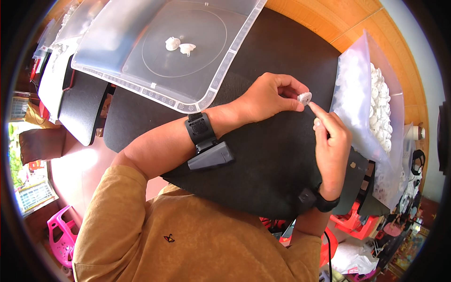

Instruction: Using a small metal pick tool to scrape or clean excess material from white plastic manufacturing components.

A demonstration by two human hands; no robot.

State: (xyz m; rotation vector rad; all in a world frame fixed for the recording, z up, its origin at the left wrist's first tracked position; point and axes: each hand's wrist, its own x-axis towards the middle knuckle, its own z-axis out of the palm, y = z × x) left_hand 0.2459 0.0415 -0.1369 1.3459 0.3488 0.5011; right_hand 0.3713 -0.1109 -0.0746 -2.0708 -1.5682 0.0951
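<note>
Between the thumb and fingers of my left hand is a small round white plastic part with a dark spot on its face. Close against its lower edge comes the outstretched index finger of my right hand; the other fingers are curled in, and I cannot tell whether they hold anything. Both hands are over the black table. Two similar white pieces lie in the clear plastic bin at the upper left.
At the right stands a clear bag with many white parts heaped in it. A wooden panel borders the table's far side. A pink plastic stool is on the floor at lower left, with red plastic items at lower right.
</note>
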